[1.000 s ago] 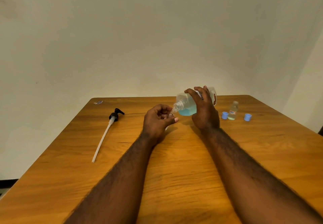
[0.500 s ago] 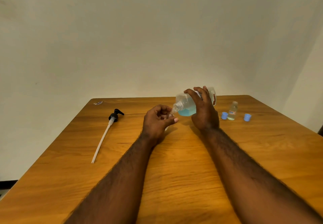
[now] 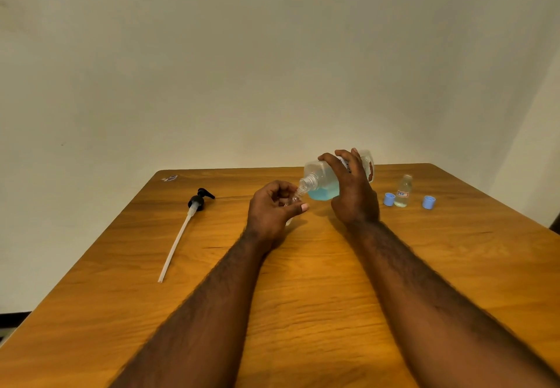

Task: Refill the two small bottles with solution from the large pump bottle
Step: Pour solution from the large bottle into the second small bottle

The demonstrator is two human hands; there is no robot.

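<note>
Pour step: right hand (image 3: 354,196) wraps the tilted large pump bottle (image 3: 322,183), left hand (image 3: 272,209) pinches 1 small bottle (image 3: 294,198) beneath its neck; misaligned mouths could spill solution.

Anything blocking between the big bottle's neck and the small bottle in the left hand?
Nothing visible. The large bottle, tipped in the right hand, has its neck right at the small bottle held by the left hand; the pump lies aside.

The person is showing two bare, unsleeved forearms, both carrying short hair along their length and tapering from broad near the elbow to slim at the wrist, the left hand (image 3: 272,209) and right hand (image 3: 355,195) likewise appearing bare, the left thumbnail catching light.
</note>
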